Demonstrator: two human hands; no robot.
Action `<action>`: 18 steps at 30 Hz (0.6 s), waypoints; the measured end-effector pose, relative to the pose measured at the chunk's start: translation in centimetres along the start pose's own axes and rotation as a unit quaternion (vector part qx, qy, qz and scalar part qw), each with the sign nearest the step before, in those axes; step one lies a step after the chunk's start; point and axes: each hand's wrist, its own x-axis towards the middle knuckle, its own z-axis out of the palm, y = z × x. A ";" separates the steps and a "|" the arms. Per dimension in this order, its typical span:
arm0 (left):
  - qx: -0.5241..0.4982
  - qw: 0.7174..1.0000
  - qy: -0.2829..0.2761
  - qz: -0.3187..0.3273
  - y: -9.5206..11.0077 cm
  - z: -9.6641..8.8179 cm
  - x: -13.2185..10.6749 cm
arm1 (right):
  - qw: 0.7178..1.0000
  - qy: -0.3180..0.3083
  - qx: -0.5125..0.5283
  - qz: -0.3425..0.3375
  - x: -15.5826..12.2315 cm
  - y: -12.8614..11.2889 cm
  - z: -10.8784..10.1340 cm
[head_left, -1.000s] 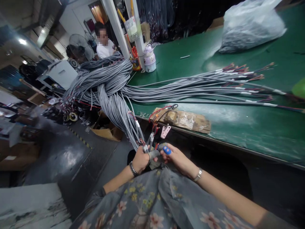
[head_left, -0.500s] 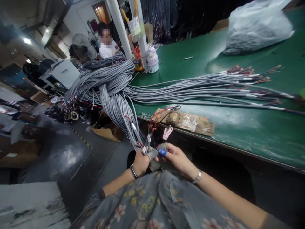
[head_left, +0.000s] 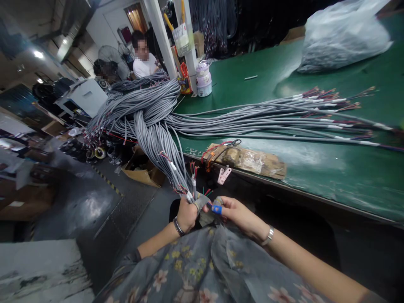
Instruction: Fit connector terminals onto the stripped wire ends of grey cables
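The left hand [head_left: 188, 213] is closed around the ends of some long gray cables [head_left: 158, 145] that droop down off the green table [head_left: 315, 164]. The right hand [head_left: 238, 211] is just beside it, near thin colored wires [head_left: 207, 192], but I cannot tell if it pinches one. A pink clip [head_left: 223, 176] is by the table's edge, near a wooden board [head_left: 257, 162].

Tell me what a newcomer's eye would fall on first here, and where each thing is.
Probably the great heap of grey cables at the left end of the green table, with one bundle hanging over the edge towards the left hand. Next might come the bright blue wrap on the right hand, and the bulky plastic bag at the table's far right.
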 end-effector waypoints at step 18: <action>0.050 0.992 -0.110 -0.036 -0.3 -0.8 0.0 | 0.998 0.033 0.004 -0.053 1.2 -0.3 1.1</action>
